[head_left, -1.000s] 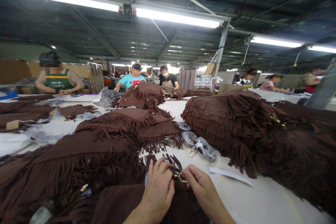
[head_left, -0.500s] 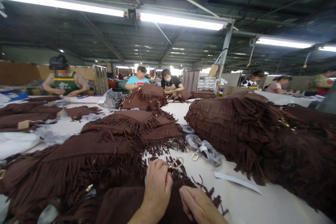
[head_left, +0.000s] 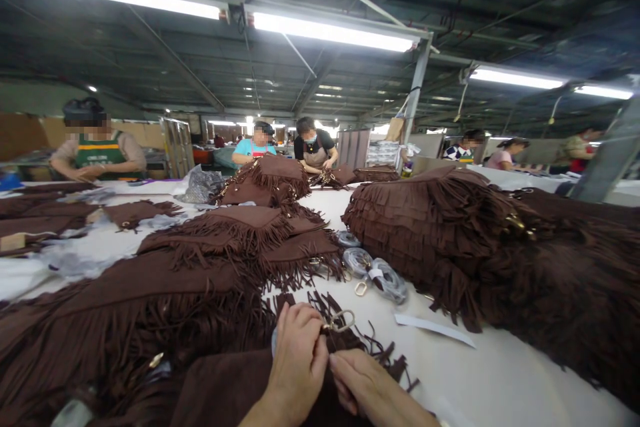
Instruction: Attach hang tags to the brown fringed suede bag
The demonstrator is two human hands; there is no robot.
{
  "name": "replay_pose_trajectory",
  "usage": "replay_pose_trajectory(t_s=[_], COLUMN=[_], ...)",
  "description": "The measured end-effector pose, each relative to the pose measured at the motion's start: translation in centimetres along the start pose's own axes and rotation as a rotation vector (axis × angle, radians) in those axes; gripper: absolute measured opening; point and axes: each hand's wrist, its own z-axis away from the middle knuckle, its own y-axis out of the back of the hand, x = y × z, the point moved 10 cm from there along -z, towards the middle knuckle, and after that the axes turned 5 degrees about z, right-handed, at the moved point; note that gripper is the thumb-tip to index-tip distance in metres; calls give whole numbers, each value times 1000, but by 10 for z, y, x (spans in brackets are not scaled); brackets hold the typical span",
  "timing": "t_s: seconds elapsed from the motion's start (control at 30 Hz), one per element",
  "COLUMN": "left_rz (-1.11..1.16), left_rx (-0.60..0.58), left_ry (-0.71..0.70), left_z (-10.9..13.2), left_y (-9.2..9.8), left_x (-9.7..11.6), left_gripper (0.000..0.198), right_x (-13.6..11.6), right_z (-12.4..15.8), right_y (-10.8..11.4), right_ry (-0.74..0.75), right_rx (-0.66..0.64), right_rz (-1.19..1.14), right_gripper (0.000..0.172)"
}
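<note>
While the left hand (head_left: pixel 299 350) seems to pinch one end of a gold-coloured clasp (head_left: pixel 332 326) at the far edge of a brown piece (head_left: pixel 220 387) on the counter (head_left: pixel 505 373), the right hand (head_left: pixel 363 377) sits just beside it, fingers curled together, and whether they grip anything I cannot tell; the clasp, apparently held at one end, might twist away if that pinch loosened, and loose fringe (head_left: pixel 387 350) close by could snag in it. The left fingers hide what it joins; the brown piece runs out of sight below.
</note>
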Motion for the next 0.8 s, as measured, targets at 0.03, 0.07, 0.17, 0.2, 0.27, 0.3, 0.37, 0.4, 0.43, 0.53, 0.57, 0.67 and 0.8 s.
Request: replay_pose_trajectory(t_s=[0.03, 0.07, 0.17, 0.2, 0.27, 0.3, 0.37, 0.4, 0.43, 0.53, 0.57, 0.67, 0.8], left_rz=[20, 40, 97, 118, 159, 177, 206, 218, 231, 290, 325, 468, 525], left_rx=[-4, -8, -32, -46, -72, -78, -69, -60, -50, -23, -15, 42, 121], left_ry=[4, 10, 37, 49, 73, 92, 144, 174, 205, 276, 302, 397, 394], left_z=[0, 1, 1, 1, 1, 1, -1, -2, -3, -5, -5, -4, -5], left_y=[-1, -1, -2, -3, -5, -5, -5, -5, -5, -6, -6, -5, 8], left_x=[1, 1, 2, 3, 4, 5, 4, 2, -1, -11, -17, -36, -43], left_gripper=[26, 26, 28, 28, 27, 23, 19, 19, 20, 20, 21, 23, 22], right_x=[1, 2, 2, 0, -6, -9, -13, -14, -16, -17, -15, -2, 4], right_z=[-1, -1, -2, -2, -2, -2, -2, -2, -2, -1, 1, 7, 13], right_y=[1, 1, 2, 3, 4, 4, 5, 5, 6, 6, 7, 14, 43], right_ry=[-5, -13, -27, -15, 22, 40, 59, 58, 61, 49, 30, -53, -57], right_rx=[6, 12, 15, 20, 31, 39, 55, 61, 65, 57, 48, 20, 187], right_rz=[-1, 0, 7, 19, 46, 54, 58, 52, 49, 66, 80, 120, 72], right_gripper=[45, 45, 43, 42, 41, 40, 39, 39, 38, 37, 34, 17, 15])
